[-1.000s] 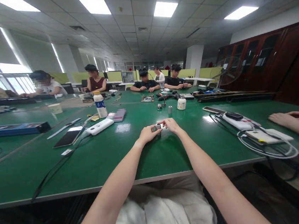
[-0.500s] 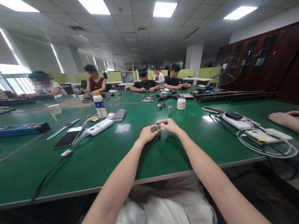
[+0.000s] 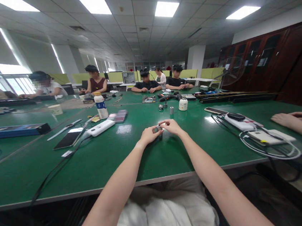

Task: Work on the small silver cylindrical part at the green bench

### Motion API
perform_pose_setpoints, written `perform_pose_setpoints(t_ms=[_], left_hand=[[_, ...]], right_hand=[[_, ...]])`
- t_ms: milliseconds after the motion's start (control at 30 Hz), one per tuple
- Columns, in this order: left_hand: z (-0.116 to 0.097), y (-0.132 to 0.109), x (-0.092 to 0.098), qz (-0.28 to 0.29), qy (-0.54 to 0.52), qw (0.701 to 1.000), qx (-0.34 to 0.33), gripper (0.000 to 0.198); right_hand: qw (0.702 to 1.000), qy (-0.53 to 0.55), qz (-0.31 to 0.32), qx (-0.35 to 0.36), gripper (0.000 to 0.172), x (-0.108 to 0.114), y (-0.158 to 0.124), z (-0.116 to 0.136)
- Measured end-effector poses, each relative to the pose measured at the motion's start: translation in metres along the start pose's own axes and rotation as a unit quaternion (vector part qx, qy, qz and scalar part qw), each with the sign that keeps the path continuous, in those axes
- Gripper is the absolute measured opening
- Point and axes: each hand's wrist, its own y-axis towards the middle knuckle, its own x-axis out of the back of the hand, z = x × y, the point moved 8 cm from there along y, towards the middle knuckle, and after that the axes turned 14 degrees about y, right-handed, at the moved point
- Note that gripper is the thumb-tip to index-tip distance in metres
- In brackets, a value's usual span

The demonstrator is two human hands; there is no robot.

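Movement is tiny at this moment: the left hand (image 3: 148, 135) and the right hand (image 3: 172, 127) meet fingertip to fingertip just above the glossy green table (image 3: 112, 156), near its middle. Both pinch the small silvery metal cylinder (image 3: 158, 127) between them. Against the picture from a second back, the right hand's fingers curl in a touch tighter. The little cylinder sits a shade further left, closer to the left thumb. Half a second back looks almost the same as now.

For the work in hand, I judge this as fine fingertip fiddling going on, a slight turn or re-grip of the piece, with no let-go. Both hands are closed on it, neither one flat nor spread. The forearms keep their line from the table's near edge.

Around them nothing shifts. The white power bank (image 3: 100, 127) and the black phone (image 3: 69, 138) lie well off to the left, and the small white jar (image 3: 183, 104) stands beyond the hands. A co-worker's hand (image 3: 285, 118) rests at the right, by the coiled white cable (image 3: 274, 152).
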Motion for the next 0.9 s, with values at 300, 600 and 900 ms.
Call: perform_pose_setpoints(t_ms=[300, 600, 900], left_hand=[[0.001, 0.001, -0.002, -0.001, 0.003, 1.000, -0.001, 0.050], [-0.001, 0.000, 0.000, 0.000, 0.000, 1.000, -0.001, 0.050], [0.000, -0.001, 0.001, -0.002, -0.008, 1.000, 0.008, 0.053]], right_hand=[[1.000, -0.013, -0.014, 0.006, 0.030, 0.002, -0.001, 0.005], [0.999, -0.036, -0.031, 0.011, 0.031, 0.006, 0.000, 0.006], [0.992, -0.108, -0.051, -0.037, 0.028, 0.020, -0.003, -0.022]])
